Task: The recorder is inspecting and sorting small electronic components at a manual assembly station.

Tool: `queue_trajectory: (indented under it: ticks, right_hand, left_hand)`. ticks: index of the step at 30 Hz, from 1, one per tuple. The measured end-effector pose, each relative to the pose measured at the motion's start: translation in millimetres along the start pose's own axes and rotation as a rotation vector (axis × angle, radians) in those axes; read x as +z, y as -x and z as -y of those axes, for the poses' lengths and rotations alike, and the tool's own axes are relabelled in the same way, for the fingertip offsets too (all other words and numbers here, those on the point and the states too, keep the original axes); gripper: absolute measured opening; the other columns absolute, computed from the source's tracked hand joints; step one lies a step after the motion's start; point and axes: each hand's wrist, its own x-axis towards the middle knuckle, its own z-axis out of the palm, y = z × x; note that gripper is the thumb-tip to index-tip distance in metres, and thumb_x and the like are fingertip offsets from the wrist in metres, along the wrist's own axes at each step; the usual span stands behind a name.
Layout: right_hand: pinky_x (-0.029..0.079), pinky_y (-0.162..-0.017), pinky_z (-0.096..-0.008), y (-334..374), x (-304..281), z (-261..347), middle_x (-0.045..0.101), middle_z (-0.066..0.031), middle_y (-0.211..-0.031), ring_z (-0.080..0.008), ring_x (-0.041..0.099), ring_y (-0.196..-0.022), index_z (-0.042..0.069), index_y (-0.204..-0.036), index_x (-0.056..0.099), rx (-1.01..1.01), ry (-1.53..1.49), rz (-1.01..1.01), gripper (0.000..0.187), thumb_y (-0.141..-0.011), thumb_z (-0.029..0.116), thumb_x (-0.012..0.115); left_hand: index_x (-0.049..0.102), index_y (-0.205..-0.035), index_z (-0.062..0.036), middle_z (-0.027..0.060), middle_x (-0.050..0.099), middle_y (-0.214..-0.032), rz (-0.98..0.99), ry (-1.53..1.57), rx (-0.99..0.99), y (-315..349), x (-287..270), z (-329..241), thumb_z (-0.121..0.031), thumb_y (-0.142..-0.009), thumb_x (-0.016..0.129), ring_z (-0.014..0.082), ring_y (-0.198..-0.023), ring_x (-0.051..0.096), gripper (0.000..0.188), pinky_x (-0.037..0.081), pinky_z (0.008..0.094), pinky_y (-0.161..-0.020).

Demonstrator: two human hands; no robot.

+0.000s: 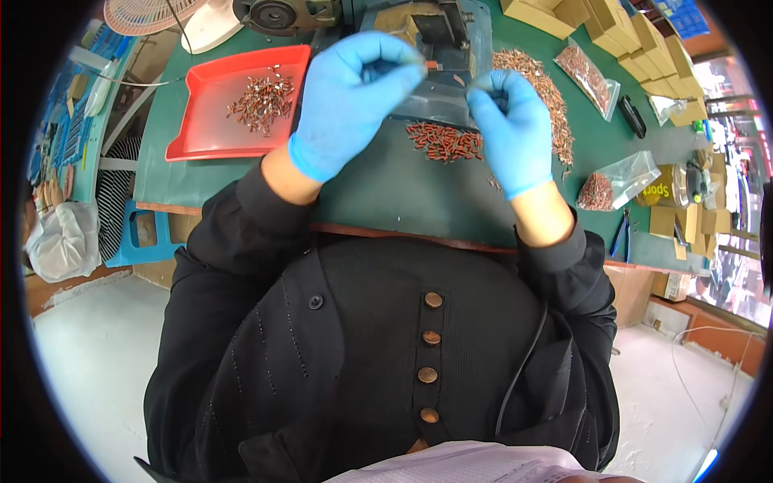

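Observation:
Both my hands wear blue gloves and are raised over the near edge of a small bench machine (435, 101). My left hand (342, 109) has thumb and forefinger pinched together; what sits between the tips is too small to make out. A small orange-red bit (433, 66) shows just beyond them, on or in front of the machine. My right hand (515, 133) is also closed in a pinch, its fingertips hiding whatever they hold. Between and below the hands lies a pile of small red-brown parts with metal ends (445, 142). A larger pile of similar parts (551, 92) spreads beyond my right hand.
On the left of the green table (370, 189) stands a red tray (209, 121) holding a heap of small parts (262, 103). To the right are bags of parts (584, 72), (597, 191), pliers (621, 236), a black object (632, 117) and cardboard boxes (628, 40). A fan (149, 12) stands far left.

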Motion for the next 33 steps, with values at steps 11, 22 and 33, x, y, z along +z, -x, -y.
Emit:
queue_trajectory:
  ticks: [11, 22, 33]
  right_hand:
    - [0.048, -0.063, -0.0275, -83, 44, -5, 0.064, -0.0094, -0.073, -0.0135, 0.058, -0.066, -0.004, -0.082, 0.063, 0.040, -0.320, -0.286, 0.020, -0.077, 0.015, 0.067]
    - [0.048, -0.063, -0.0297, -86, 53, -7, 0.064, -0.0123, -0.071, -0.0165, 0.059, -0.064, -0.004, -0.081, 0.063, -0.038, -0.216, -0.391, 0.020, -0.075, 0.015, 0.066]
    - [0.048, -0.063, -0.0289, -85, 53, -7, 0.063, -0.0117, -0.071, -0.0157, 0.058, -0.064, -0.004, -0.081, 0.063, -0.024, -0.264, -0.383, 0.019, -0.076, 0.014, 0.065]
  left_hand:
    - [0.066, -0.083, -0.0016, 0.0005, 0.058, -0.065, -0.410, -0.483, 0.535, -71, 24, 41, -0.004, -0.076, 0.070, 0.0047, -0.054, 0.048, 0.009, 0.040, 0.0207, -0.050]
    - [0.066, -0.082, -0.0017, 0.0028, 0.057, -0.065, -0.463, -0.514, 0.570, -78, 28, 51, -0.001, -0.075, 0.071, 0.0073, -0.053, 0.050, 0.009, 0.041, 0.0220, -0.050]
    - [0.064, -0.081, -0.0028, 0.0049, 0.055, -0.064, -0.451, -0.616, 0.671, -82, 29, 54, -0.001, -0.072, 0.072, 0.0133, -0.052, 0.050, 0.012, 0.041, 0.0250, -0.050]
